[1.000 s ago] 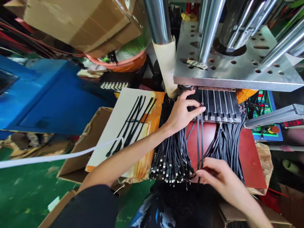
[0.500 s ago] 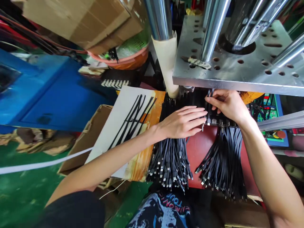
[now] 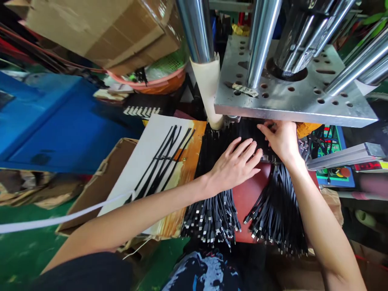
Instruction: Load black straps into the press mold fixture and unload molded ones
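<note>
My left hand (image 3: pixel 235 167) is open, palm down, its fingers spread over the upper part of the left bundle of black cables (image 3: pixel 212 218), beside the black mould (image 3: pixel 247 135). My right hand (image 3: pixel 281 139) reaches over the mould, just under the front edge of the thick metal plate (image 3: pixel 291 111). Its fingers are curled in and the thumb points left; what they hold, if anything, is hidden. A second bundle of black cables (image 3: pixel 279 214) hangs below the mould, near my right forearm. Small metal plugs show at the cable ends.
Several loose black cables (image 3: pixel 165 161) lie on a white sheet (image 3: pixel 133 169) at left. Shiny metal columns (image 3: pixel 263 44) rise through the plate. A control panel (image 3: pixel 330 145) stands at right behind a metal bar (image 3: pixel 348 157). A cardboard box (image 3: pixel 93 178) is at left.
The view has shifted slightly. My right hand has gone from pinching a thin black cable to curled fingers lower on the mould. My left hand has drawn back a little, fingers more spread.
</note>
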{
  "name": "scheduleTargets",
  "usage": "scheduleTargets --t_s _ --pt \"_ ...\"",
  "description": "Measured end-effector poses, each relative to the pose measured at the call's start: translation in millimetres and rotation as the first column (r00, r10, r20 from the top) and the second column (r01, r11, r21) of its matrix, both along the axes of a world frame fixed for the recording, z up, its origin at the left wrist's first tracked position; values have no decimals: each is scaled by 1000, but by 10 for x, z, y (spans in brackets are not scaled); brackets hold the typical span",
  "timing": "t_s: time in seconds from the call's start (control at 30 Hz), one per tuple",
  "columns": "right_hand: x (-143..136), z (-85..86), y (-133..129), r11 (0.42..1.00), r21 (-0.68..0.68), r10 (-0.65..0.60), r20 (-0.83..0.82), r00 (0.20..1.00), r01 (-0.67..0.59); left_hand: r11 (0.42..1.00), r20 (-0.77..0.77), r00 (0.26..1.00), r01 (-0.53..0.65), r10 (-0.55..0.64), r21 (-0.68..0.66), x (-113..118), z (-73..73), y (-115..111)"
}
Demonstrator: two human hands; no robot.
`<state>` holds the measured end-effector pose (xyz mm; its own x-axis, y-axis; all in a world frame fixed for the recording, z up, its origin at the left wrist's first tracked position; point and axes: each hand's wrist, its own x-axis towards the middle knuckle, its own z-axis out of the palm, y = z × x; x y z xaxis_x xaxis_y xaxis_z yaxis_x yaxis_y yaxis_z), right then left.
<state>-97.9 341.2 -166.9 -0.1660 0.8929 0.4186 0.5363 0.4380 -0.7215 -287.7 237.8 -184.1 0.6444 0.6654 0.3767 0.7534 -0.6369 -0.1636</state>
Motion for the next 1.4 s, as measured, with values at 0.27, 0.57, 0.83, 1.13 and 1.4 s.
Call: scheduleTargets --t_s 0.27,0.57,0.83,1.13,1.4 --pt "131 -25 -605 977 213 -127 668 733 -26 975 57 989 -124 137 -185 148 164 49" --pt "-256 126 348 980 181 -184 685 705 81 970 56 979 -188 198 -152 165 332 1111" --pt "243 -70 -1060 933 212 -359 580 731 290 934 195 914 -350 356 -69 -271 338 -47" --pt "662 -856 -2062 907 -184 -268 444 855 380 660 100 759 -484 643 -574 -650 128 -789" --pt "537 -366 -2508 913 -405 -119 -391 913 -54 115 388 499 493 775 -863 -329 303 -1018"
